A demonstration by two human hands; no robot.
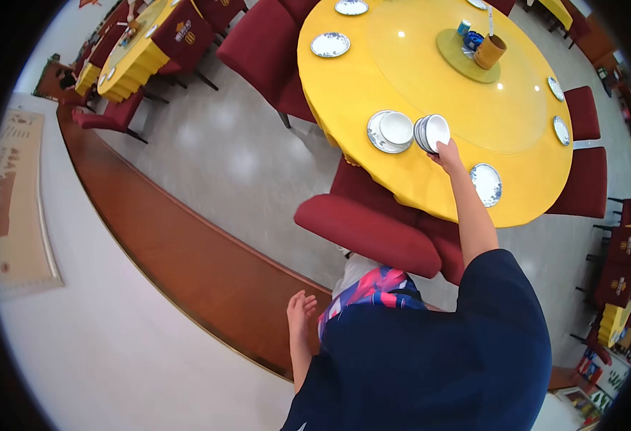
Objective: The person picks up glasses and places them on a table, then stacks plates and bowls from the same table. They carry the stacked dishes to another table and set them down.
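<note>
My right hand (447,156) reaches over the near edge of the round table and grips a stack of white bowls (436,131), tilted on its side. Just left of that stack, a white bowl (396,128) sits on a patterned plate (387,149). Another patterned plate (485,184) lies to the right of my forearm. Down at my side, away from the table, my left hand (301,309) holds nothing, its fingers loosely apart.
A yellow cloth covers the round table (344,93), with a glass turntable (430,86) in its middle. A brown cup (490,52) stands on a round mat. Between me and the table is a red chair (373,233). More plates line the rim.
</note>
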